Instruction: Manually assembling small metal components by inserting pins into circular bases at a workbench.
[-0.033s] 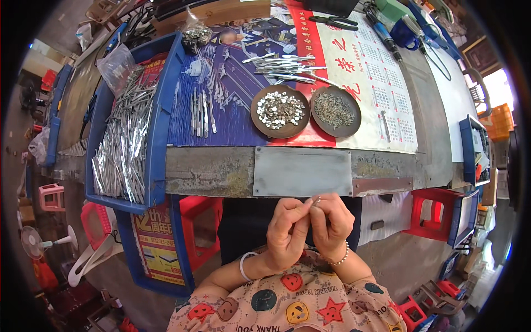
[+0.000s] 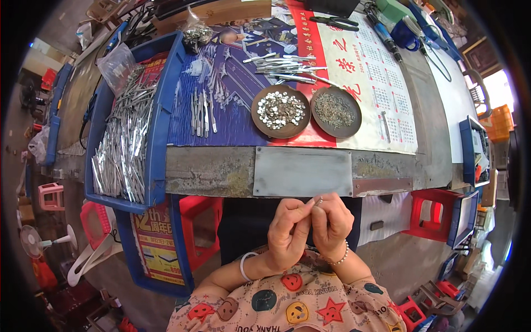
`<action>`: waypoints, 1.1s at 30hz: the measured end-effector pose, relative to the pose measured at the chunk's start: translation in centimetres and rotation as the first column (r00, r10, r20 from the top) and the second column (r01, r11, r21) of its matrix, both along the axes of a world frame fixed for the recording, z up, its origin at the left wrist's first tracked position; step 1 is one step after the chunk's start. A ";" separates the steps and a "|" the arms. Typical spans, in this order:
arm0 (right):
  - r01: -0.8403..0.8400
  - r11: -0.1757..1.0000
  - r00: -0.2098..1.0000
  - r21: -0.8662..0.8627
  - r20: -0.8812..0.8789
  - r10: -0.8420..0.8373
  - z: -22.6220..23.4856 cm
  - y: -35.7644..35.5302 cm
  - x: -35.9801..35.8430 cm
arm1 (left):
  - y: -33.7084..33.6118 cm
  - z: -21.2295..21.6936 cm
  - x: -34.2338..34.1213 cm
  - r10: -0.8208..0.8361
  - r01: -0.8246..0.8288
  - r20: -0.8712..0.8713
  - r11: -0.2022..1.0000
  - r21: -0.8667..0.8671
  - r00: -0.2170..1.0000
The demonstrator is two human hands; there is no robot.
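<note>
My left hand (image 2: 289,229) and my right hand (image 2: 332,226) meet just off the table's near edge, fingertips pinched together. A tiny shiny metal bit shows between them, too small to name; which hand grips it I cannot tell. Beyond them on the table sit two round brown dishes. The left dish (image 2: 256,123) holds small silvery discs, and the right dish (image 2: 358,123) holds small thin metal pins. Several slim silver metal pieces (image 2: 203,113) lie side by side left of the dishes, and a heap of similar pieces (image 2: 285,67) lies behind.
A blue bin (image 2: 157,166) full of slim metal pieces stands at the left. A grey metal plate (image 2: 303,171) is fixed at the table's near edge. Farther back are pliers (image 2: 333,22), a blue-handled tool (image 2: 384,36) and a blue mug (image 2: 405,36). Red stools stand below.
</note>
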State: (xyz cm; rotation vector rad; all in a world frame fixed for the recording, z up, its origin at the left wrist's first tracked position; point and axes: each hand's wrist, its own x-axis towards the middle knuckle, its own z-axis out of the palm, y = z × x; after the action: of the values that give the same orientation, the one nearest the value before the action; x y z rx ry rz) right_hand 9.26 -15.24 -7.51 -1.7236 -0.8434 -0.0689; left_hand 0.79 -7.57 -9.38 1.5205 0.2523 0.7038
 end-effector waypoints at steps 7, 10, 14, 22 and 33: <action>-0.137 0.990 0.991 -0.044 -0.017 0.136 -1.6 -0.2 0.5 | -0.2 -0.1 -0.3 -0.037 0.035 -0.012 0.983 -0.178 0.999; -0.066 0.992 0.997 0.106 -0.021 0.069 -1.1 0.7 0.7 | -0.1 0.1 -0.3 -0.048 0.046 -0.004 0.977 -0.206 0.999; -0.120 0.993 0.991 0.010 0.054 0.119 -1.4 -0.3 1.2 | 0.1 0.8 0.0 -0.102 0.102 0.007 0.977 -0.188 0.995; -0.033 0.986 0.990 -0.162 -0.144 0.010 0.9 -0.6 2.7 | 0.1 1.3 -0.3 -0.160 0.152 0.010 0.916 -0.372 0.987; -0.195 0.940 0.971 0.279 -0.078 0.225 0.3 -1.4 1.6 | -0.6 0.8 -0.3 -0.154 0.175 0.082 0.848 -0.500 0.985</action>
State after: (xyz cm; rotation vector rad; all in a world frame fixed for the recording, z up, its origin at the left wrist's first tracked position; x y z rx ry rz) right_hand 10.88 -16.64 -7.19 -1.3620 -0.8893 0.0519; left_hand 0.53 -8.16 -8.55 1.0068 0.2499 0.4782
